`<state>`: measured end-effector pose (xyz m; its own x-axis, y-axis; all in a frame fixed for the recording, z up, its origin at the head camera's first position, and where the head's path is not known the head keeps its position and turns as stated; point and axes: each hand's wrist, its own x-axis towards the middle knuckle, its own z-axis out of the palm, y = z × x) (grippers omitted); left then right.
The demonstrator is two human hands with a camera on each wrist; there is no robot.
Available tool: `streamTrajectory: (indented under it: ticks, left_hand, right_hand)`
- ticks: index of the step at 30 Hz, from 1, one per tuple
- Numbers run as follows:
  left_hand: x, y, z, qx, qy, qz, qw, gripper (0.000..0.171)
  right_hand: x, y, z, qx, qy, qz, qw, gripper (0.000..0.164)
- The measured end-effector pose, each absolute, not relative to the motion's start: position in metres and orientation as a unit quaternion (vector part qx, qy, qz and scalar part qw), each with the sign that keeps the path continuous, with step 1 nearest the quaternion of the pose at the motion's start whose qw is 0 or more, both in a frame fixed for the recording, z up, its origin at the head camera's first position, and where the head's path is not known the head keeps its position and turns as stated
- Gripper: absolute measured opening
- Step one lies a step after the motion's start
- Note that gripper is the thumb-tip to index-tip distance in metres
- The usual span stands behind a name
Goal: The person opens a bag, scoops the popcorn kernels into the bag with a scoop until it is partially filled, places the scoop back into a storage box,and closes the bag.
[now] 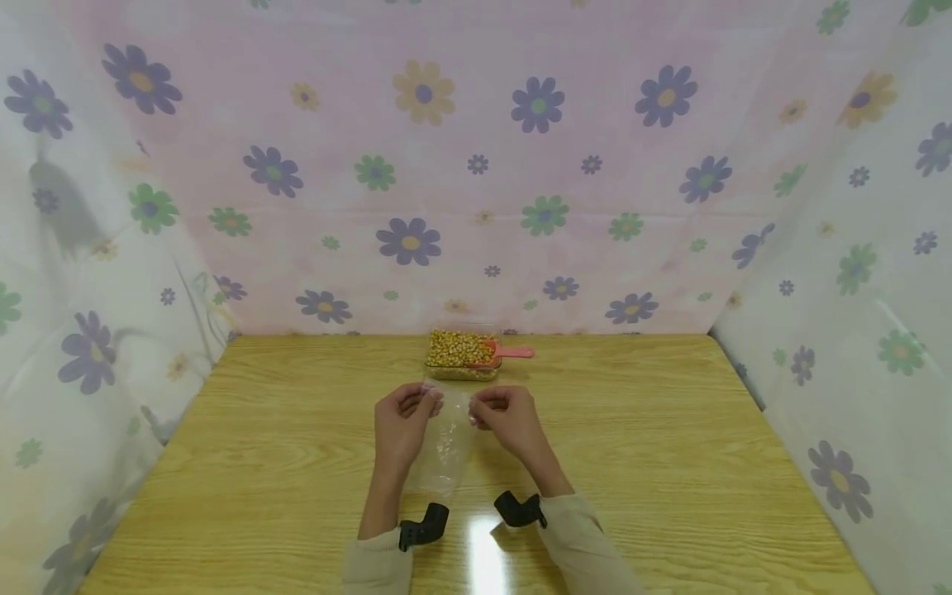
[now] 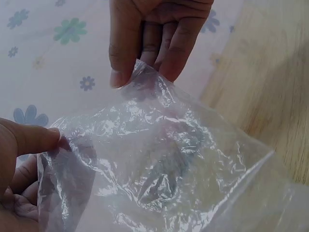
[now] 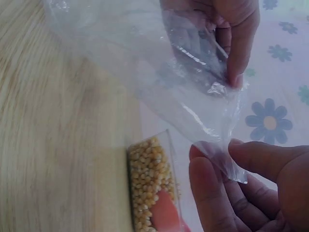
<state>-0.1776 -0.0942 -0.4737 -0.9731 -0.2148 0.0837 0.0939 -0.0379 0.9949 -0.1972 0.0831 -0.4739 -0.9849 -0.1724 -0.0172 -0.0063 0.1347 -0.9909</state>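
A clear plastic bag [image 1: 446, 450] hangs between the two hands above the table, its surface creased and shiny. The left hand [image 1: 402, 421] pinches one upper corner between thumb and fingers. At the opposite upper corner, the right hand [image 1: 509, 417] pinches the film the same way. Both grips show close up in the right wrist view, where the bag [image 3: 145, 63] stretches between the left hand [image 3: 236, 34] and right hand [image 3: 251, 188]. Nothing is visible inside the bag. Just beyond the hands stands a clear container [image 1: 464, 373] of yellow corn kernels [image 1: 457, 347].
A pink scoop [image 1: 513, 352] lies in the kernels, its handle sticking out to the right. The wooden table [image 1: 632, 438] meets a flowered cloth backdrop [image 1: 483, 182] behind the container and at both sides. Black wrist mounts [image 1: 427, 525] sit on the sleeves.
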Motion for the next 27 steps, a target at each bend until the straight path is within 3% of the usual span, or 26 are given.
streamTrajectory:
  ticks: [13, 27]
  left_hand:
    - [-0.164, -0.091, -0.468, 0.026, -0.703, -0.702, 0.112, 0.017]
    - [-0.154, -0.089, -0.457, 0.008, -0.713, -0.69, 0.124, 0.017]
  right_hand:
    - [-0.179, 0.083, -0.464, -0.097, 0.781, -0.614, 0.062, 0.021]
    - [-0.165, 0.082, -0.463, -0.119, 0.797, -0.593, 0.01, 0.019]
